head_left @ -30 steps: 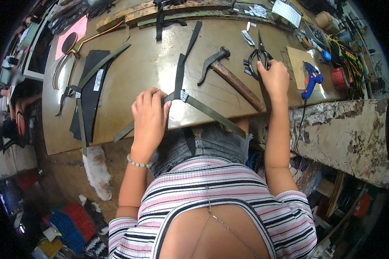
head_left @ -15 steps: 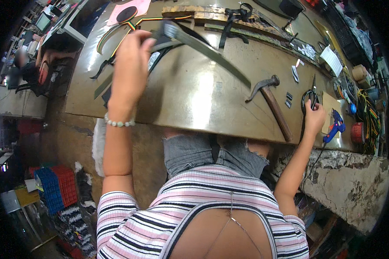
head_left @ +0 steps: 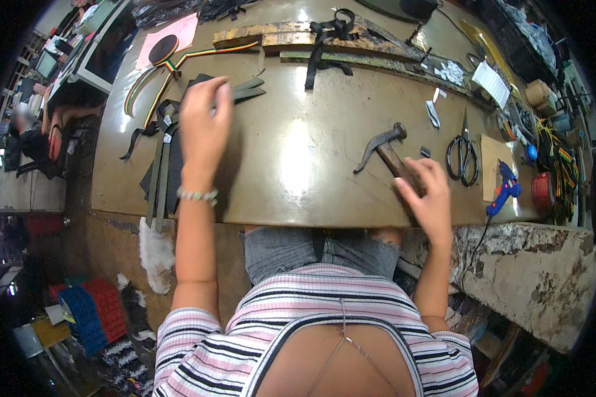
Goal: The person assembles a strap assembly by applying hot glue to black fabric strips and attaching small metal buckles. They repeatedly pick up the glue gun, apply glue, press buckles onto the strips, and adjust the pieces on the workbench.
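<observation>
At the left of the table, my left hand (head_left: 205,126) is over a pile of olive and dark straps (head_left: 163,169), thumb apart from the fingers. Strap ends (head_left: 248,90) show beyond its fingertips, and nothing visible is gripped. My right hand (head_left: 434,195) hovers by the wooden handle of a hammer (head_left: 392,159), fingers spread, covering the handle's near end. Whether it touches the handle cannot be made out. Black-handled scissors (head_left: 462,160) lie to the right of that hand, blades pointing away. One small black piece (head_left: 425,152) rests beyond its fingers.
Wooden bars (head_left: 291,36) with a black strap (head_left: 316,56) over them run along the back. A striped ribbon roll (head_left: 163,49) lies at the far left. A blue glue gun (head_left: 504,188) and red roll (head_left: 542,188) are on the right. A seated person (head_left: 33,135) is at left.
My left hand has let go of the olive strap, which now lies on the pile. My right hand has released the scissors and moved left to the hammer handle. The view has shifted slightly.
</observation>
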Demonstrator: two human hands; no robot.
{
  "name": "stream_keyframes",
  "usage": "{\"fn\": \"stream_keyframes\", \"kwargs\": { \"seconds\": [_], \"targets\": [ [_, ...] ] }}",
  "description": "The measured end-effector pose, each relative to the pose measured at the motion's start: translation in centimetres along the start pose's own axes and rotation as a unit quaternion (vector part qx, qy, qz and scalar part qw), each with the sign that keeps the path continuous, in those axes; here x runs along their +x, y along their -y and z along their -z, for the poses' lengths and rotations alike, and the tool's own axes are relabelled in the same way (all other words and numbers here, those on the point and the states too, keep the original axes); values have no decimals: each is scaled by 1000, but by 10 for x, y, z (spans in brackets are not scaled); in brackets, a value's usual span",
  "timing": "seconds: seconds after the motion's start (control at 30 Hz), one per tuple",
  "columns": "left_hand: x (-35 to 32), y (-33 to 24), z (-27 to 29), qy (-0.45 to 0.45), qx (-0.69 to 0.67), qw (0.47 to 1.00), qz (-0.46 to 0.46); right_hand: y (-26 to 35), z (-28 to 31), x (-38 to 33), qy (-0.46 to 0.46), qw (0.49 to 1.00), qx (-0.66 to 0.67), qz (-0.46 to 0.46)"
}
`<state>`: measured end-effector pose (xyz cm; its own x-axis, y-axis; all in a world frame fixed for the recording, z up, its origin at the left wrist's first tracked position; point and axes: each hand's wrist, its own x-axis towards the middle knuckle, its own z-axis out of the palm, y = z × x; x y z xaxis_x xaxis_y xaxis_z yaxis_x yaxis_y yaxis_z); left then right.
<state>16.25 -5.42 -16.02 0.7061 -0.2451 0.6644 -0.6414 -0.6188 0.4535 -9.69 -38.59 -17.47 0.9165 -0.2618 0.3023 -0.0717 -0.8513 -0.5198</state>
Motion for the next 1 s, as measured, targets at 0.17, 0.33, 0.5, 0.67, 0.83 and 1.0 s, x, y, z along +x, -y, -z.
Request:
{"fn": "stream_keyframes", "kwargs": {
  "seconds": [0.17, 0.33, 0.5, 0.67, 0.83, 1.0],
  "targets": [
    [46, -36, -124, 177, 20, 982, 64, 2, -2, -2, -46, 994, -90, -51],
    [50, -42, -131, 219, -108, 961, 129, -18, 15, 13, -170, 967, -188, -16],
    [-8, -86, -67, 171, -396, 855, 288, 32, -38, 28, 2, 902, 404, -155],
    [-67, -113, -14, 138, -134, 981, 22, 75, -90, 69, 278, 612, 700, -242],
    [-94, -122, 3, 210, -323, 902, 196, 80, -93, 81, 321, 563, 714, -263],
    [-94, -108, -3, 253, -382, 816, 353, 72, -98, 83, 353, 576, 696, -243]
  ]
}}
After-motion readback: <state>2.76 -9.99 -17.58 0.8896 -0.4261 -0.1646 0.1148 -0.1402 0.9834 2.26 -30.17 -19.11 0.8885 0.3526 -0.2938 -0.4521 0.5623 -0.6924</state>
